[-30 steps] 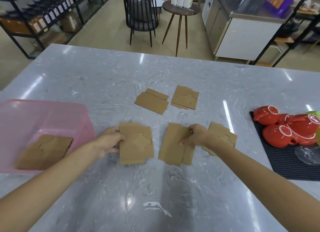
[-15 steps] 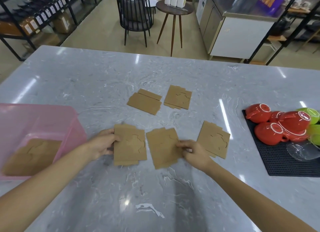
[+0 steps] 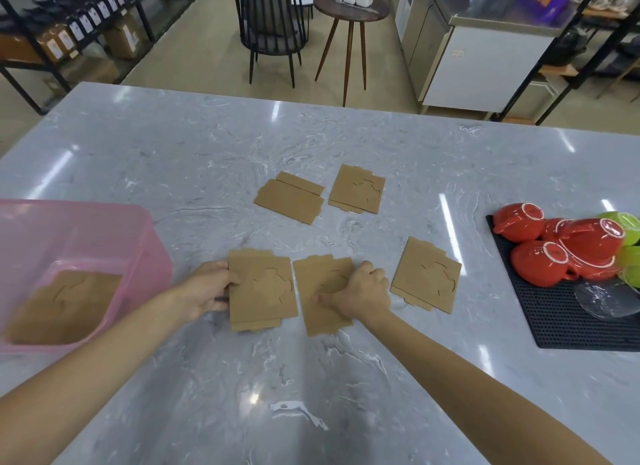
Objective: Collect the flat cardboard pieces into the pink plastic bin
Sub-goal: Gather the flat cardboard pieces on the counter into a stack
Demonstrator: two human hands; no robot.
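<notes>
Cardboard pieces: one lies inside the pink plastic bin [image 3: 114,229] at mid-left of the frame; five remain on the marble table [image 3: 173,159]. The left hand [image 3: 204,291] pinches the left edge of the lower-centre piece [image 3: 263,288]. The right hand [image 3: 360,293] presses curled fingers on the neighbouring piece [image 3: 320,312]. Three others lie untouched, two at centre, one centre-right. Judged early stage.

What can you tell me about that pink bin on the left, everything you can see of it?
The pink plastic bin is a translucent tub with rounded corners, open at the top and upright on the grey marble counter, at its left edge. The frame cuts off part of it. One flat brown cardboard piece lies on its floor. Neither hand touches it.
</notes>
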